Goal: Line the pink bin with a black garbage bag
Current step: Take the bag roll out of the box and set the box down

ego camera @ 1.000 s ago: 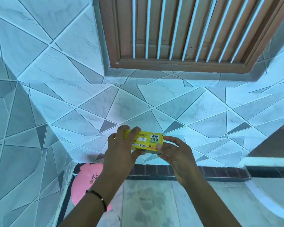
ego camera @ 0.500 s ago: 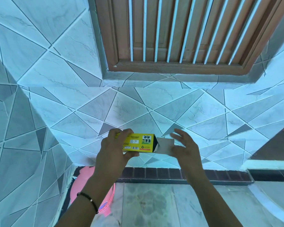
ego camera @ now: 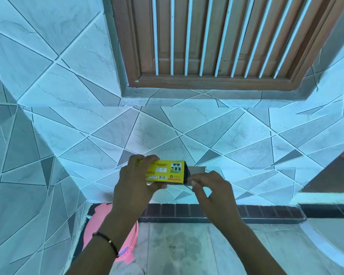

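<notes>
I hold a yellow garbage-bag box (ego camera: 168, 171) level in front of me, chest high. My left hand (ego camera: 136, 180) grips its left end from above and below. The box's right end is open, with a grey cardboard flap (ego camera: 197, 169) sticking out and dark contents showing inside. My right hand (ego camera: 212, 188) is at that open end, thumb and fingertips pinched on the lower edge of the flap. The pink bin (ego camera: 101, 219) stands on the floor at lower left, partly hidden behind my left forearm. No loose bag is visible.
A tiled wall faces me, with a brown wooden barred window (ego camera: 216, 40) above. A tiled pillar (ego camera: 24, 175) juts out on the left beside the bin. A dark brick skirting (ego camera: 187, 210) runs along the floor, and a white ledge (ego camera: 326, 195) sits at right.
The box's right end flap has been opened. My right hand then came back from spread fingers to pinch at the open end. The view has tilted down a little, showing more of the bin.
</notes>
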Motion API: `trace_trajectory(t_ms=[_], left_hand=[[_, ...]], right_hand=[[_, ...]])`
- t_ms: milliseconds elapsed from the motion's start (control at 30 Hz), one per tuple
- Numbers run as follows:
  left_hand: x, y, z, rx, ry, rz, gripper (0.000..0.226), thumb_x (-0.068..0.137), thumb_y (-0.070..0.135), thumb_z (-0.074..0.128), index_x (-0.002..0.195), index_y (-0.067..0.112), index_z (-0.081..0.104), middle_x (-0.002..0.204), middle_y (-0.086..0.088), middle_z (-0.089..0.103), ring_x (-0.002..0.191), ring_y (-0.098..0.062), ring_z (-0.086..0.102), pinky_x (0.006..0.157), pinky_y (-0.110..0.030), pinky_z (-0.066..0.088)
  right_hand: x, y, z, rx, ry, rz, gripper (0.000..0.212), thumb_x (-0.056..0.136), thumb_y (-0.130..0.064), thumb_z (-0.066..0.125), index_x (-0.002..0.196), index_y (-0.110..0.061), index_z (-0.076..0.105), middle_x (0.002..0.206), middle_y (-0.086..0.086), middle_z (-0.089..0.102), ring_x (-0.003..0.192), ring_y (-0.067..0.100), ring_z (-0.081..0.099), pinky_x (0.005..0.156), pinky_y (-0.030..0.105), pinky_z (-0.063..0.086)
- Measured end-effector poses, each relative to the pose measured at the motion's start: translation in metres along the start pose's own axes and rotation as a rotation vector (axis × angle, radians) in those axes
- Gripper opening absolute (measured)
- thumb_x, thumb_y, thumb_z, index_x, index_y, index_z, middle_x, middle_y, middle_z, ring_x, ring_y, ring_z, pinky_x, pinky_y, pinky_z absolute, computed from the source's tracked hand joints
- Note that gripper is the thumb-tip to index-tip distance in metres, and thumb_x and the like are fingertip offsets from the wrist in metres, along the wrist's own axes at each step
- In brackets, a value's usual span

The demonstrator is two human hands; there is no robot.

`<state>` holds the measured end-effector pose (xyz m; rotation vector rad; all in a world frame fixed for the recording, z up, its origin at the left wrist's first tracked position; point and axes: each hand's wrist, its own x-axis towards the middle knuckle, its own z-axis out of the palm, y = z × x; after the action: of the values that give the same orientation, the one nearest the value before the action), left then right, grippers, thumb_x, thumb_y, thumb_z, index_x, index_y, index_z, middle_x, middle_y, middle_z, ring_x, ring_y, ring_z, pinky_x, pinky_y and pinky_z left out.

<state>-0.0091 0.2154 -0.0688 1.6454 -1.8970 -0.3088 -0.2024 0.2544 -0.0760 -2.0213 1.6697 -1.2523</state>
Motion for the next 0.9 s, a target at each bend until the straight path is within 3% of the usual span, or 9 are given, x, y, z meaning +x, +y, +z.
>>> trace_trajectory(t_ms=[133, 200, 300, 367, 433, 500, 633, 767, 900], left_hand=[[0.001, 0.004, -0.002, 0.034, 0.008, 0.014, 0.064, 0.065, 0.039, 0.08, 0.121, 0.04, 0.05, 0.126, 0.007, 0.043, 0.11, -0.025, 0.045, 0.073, -0.034, 0.048], [0.003, 0.006, -0.004, 0.034, 0.012, 0.02, 0.064, 0.065, 0.036, 0.081, 0.121, 0.039, 0.051, 0.127, 0.006, 0.044, 0.112, -0.025, 0.044, 0.074, -0.035, 0.048], [0.003, 0.008, -0.006, 0.077, -0.002, 0.074, 0.064, 0.065, 0.035, 0.08, 0.117, 0.046, 0.046, 0.128, 0.01, 0.043, 0.115, -0.023, 0.041, 0.069, -0.035, 0.049], [0.004, 0.01, -0.007, 0.119, -0.003, 0.11, 0.068, 0.065, 0.035, 0.08, 0.116, 0.047, 0.038, 0.127, 0.012, 0.043, 0.116, -0.023, 0.04, 0.064, -0.033, 0.05], [0.008, 0.014, -0.01, 0.202, 0.004, 0.174, 0.069, 0.058, 0.033, 0.084, 0.113, 0.045, 0.044, 0.124, 0.01, 0.048, 0.114, -0.027, 0.045, 0.055, -0.032, 0.05], [0.015, 0.021, -0.015, 0.328, -0.004, 0.278, 0.073, 0.045, 0.03, 0.089, 0.108, 0.041, 0.054, 0.118, 0.006, 0.057, 0.105, -0.032, 0.054, 0.045, -0.032, 0.049], [0.032, 0.039, -0.024, 0.528, 0.046, 0.485, 0.072, 0.034, 0.021, 0.091, 0.101, 0.031, 0.066, 0.111, -0.001, 0.066, 0.096, -0.039, 0.062, 0.045, -0.034, 0.05], [0.048, 0.042, -0.028, 0.56, 0.053, 0.533, 0.073, 0.032, 0.02, 0.092, 0.1, 0.029, 0.067, 0.11, -0.003, 0.066, 0.094, -0.04, 0.062, 0.047, -0.037, 0.051], [0.057, 0.03, -0.027, 0.487, 0.046, 0.481, 0.073, 0.037, 0.018, 0.091, 0.104, 0.031, 0.064, 0.114, -0.003, 0.063, 0.097, -0.041, 0.06, 0.046, -0.038, 0.05]], right_hand=[[0.006, -0.005, 0.005, 0.078, -0.052, 0.249, 0.019, 0.084, -0.013, 0.063, 0.099, -0.019, 0.072, 0.073, -0.02, 0.061, 0.07, -0.004, 0.056, 0.062, 0.004, 0.037], [0.008, -0.004, 0.006, 0.12, -0.058, 0.313, 0.041, 0.08, -0.012, 0.069, 0.119, -0.019, 0.062, 0.089, -0.009, 0.061, 0.074, 0.001, 0.057, 0.067, 0.004, 0.039], [0.012, 0.0, 0.008, 0.209, -0.159, 0.396, 0.072, 0.069, -0.024, 0.074, 0.135, -0.019, 0.047, 0.115, -0.004, 0.057, 0.086, 0.017, 0.06, 0.08, 0.028, 0.051], [0.013, 0.003, 0.011, 0.302, -0.183, 0.478, 0.066, 0.071, -0.016, 0.075, 0.133, -0.018, 0.05, 0.114, 0.0, 0.062, 0.074, 0.02, 0.061, 0.075, 0.033, 0.053], [0.012, 0.006, 0.013, 0.532, -0.183, 0.552, 0.047, 0.074, -0.002, 0.072, 0.118, -0.013, 0.061, 0.101, 0.009, 0.069, 0.069, 0.019, 0.063, 0.069, 0.031, 0.053], [0.011, 0.008, 0.017, 0.824, -0.17, 0.607, 0.032, 0.072, 0.002, 0.07, 0.101, -0.01, 0.067, 0.092, 0.011, 0.071, 0.074, 0.018, 0.065, 0.071, 0.029, 0.056], [0.013, 0.016, 0.032, 1.162, -0.103, 0.717, 0.024, 0.081, 0.014, 0.056, 0.101, 0.002, 0.06, 0.091, 0.011, 0.068, 0.08, 0.023, 0.066, 0.079, 0.033, 0.058], [0.018, 0.017, 0.039, 1.1, -0.086, 0.67, 0.029, 0.08, 0.014, 0.059, 0.106, 0.002, 0.058, 0.084, 0.003, 0.071, 0.08, 0.021, 0.065, 0.079, 0.036, 0.058], [0.029, 0.016, 0.038, 0.867, -0.099, 0.635, 0.048, 0.061, -0.001, 0.067, 0.108, 0.003, 0.057, 0.083, 0.003, 0.068, 0.065, 0.01, 0.064, 0.065, 0.031, 0.059]])
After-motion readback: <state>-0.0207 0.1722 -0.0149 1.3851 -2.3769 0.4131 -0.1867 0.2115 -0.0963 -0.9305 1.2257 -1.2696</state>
